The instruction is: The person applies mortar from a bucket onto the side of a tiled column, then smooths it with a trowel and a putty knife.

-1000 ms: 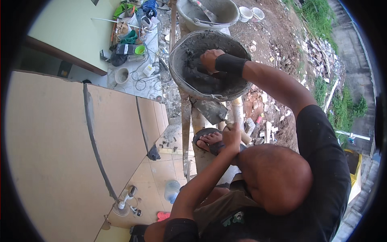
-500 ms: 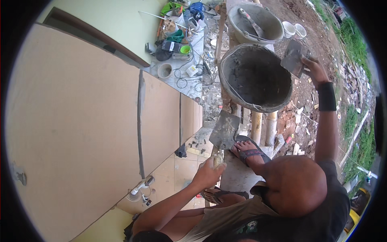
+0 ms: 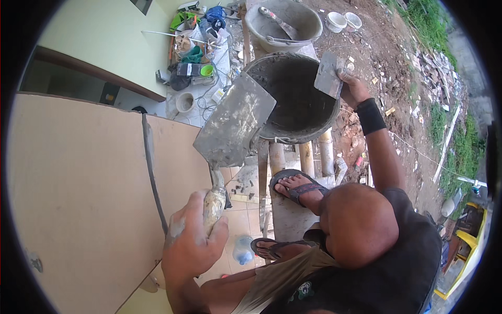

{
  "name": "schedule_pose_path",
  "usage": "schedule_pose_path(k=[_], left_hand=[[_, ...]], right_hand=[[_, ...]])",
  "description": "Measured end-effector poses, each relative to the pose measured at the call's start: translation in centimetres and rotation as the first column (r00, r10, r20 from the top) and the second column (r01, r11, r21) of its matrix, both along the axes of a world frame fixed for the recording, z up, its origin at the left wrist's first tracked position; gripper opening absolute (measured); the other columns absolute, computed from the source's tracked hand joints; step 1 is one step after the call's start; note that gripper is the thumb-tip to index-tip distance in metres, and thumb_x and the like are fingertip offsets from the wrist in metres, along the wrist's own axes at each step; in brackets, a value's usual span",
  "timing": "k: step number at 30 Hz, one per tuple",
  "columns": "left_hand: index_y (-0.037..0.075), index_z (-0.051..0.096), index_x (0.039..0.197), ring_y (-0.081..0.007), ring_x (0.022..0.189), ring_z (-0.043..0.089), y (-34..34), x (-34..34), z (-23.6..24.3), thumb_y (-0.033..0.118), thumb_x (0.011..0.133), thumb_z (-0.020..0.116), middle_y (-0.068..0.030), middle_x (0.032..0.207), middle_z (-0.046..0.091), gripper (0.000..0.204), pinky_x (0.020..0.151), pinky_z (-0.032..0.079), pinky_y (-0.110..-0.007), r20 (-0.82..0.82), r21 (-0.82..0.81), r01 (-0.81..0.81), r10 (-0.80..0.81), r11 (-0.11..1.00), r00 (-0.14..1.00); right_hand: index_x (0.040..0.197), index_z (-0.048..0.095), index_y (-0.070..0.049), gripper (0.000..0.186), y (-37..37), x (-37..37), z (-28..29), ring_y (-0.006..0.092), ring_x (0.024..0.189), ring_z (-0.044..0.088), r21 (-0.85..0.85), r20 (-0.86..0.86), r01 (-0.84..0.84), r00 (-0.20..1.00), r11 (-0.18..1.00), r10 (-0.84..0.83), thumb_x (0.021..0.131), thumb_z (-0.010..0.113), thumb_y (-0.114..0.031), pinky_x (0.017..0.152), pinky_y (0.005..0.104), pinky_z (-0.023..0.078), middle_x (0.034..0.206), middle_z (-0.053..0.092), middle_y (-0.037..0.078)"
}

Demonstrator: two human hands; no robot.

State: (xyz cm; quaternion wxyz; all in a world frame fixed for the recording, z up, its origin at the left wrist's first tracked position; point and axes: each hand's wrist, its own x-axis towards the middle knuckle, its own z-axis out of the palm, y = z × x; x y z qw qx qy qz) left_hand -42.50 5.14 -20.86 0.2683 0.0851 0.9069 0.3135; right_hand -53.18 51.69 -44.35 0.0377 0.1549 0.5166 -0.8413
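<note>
My left hand (image 3: 193, 238) is wrapped around the pale, worn handle of a trowel (image 3: 238, 123). Its broad grey blade is smeared with mortar, points away from me and overlaps the near-left rim of a dark bucket (image 3: 334, 112). Wet grey mortar (image 3: 293, 97) lies inside that bucket. On the bucket's right side, my right hand (image 3: 355, 88) grips a flat rectangular metal scraper (image 3: 329, 76), held over the rim. The fingers behind the scraper are partly hidden. A black band is around my right wrist.
A second basin (image 3: 308, 39) with a putty knife (image 3: 280, 23) stands beyond the bucket. At left is a large beige panel wall (image 3: 78, 183) with grey joints. My sandalled feet rest on a plank (image 3: 298, 225) near bamboo poles (image 3: 306, 159). Two white pails (image 3: 336, 22) stand on rubble-strewn ground.
My left hand and the trowel have risen toward me and leftward, so the blade looks larger. The scraper stays by the bucket's right rim. The whole view has shifted.
</note>
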Motion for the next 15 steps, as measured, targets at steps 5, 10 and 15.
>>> schedule_pose_path(k=[5,10,15], left_hand=[[-0.002,0.056,0.110,-0.0388,0.085,0.065,5.3,-4.4,-3.3,0.013,0.084,0.060,-0.0221,0.091,0.066,0.030,0.077,0.051,-0.046,-0.276,-0.392,0.126,-0.247,0.911,0.929],[0.004,0.063,0.091,-0.0301,0.079,0.065,9.6,-9.4,-7.8,0.012,0.081,0.059,-0.0136,0.083,0.065,0.014,0.070,0.050,-0.038,-0.267,-0.565,0.309,-0.524,0.765,0.809],[0.014,0.065,0.088,-0.0223,0.074,0.062,13.2,-11.0,-13.6,0.015,0.081,0.061,-0.0072,0.078,0.060,0.008,0.062,0.045,-0.033,-0.382,-0.755,0.217,-0.684,0.619,0.621]], right_hand=[[0.130,0.051,-0.001,0.039,-3.0,0.5,1.0,0.0229,0.111,0.060,-0.105,-0.106,-0.114,0.989,0.988,0.103,0.096,0.057,-0.020,0.100,0.0406,0.045,0.121,0.061,0.010],[0.128,0.055,-0.003,0.038,-4.4,0.9,2.5,0.0195,0.109,0.060,-0.113,-0.140,-0.207,0.972,0.972,0.191,0.093,0.062,-0.018,0.099,0.0384,0.046,0.117,0.064,0.008],[0.120,0.059,-0.001,0.032,-5.5,1.1,3.6,0.0175,0.103,0.061,-0.036,-0.158,-0.294,0.945,0.955,0.286,0.093,0.063,-0.018,0.095,0.0352,0.046,0.111,0.066,0.006]])
